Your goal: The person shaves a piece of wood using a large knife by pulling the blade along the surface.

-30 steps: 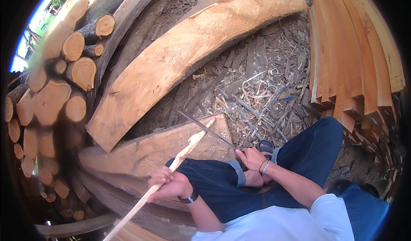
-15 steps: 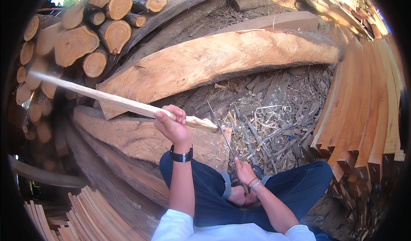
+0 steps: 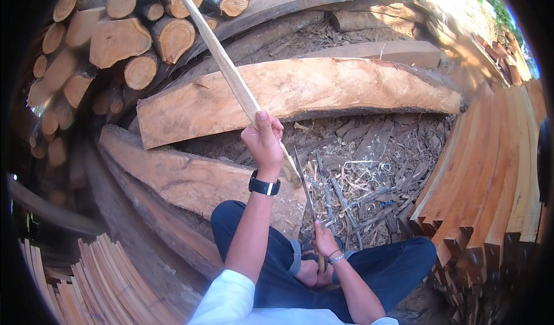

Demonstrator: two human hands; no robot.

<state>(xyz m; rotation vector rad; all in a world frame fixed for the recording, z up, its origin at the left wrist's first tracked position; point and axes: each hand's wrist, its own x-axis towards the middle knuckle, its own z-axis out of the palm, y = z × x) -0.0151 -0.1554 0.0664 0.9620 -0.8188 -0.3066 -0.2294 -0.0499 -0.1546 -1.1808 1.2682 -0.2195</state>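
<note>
My left hand (image 3: pixel 264 146), with a dark watch above it, is closed round a long pale wooden stick (image 3: pixel 231 74). The stick slants up and away to the far left. Its rough near end hangs over the end of a thick slab (image 3: pixel 231 183). In my right hand (image 3: pixel 325 241) is a machete (image 3: pixel 306 189), its narrow dark blade pointing up and away. The machete's handle shows below the fist. Close beside the stick's near end runs the blade; I cannot tell whether they touch.
A large curved slab (image 3: pixel 311 88) lies across the middle. Cut logs (image 3: pixel 176 39) are stacked at the far left. Sawn boards (image 3: pixel 490 169) stand at the right, and thinner strips (image 3: pixel 109 279) at the lower left. Shavings and sticks (image 3: pixel 369 180) litter the ground before my crossed legs.
My left hand has risen and turned, swinging the stick from a low leftward slant to a steeper one pointing away. The machete blade now stands more upright. The view has also shifted.
</note>
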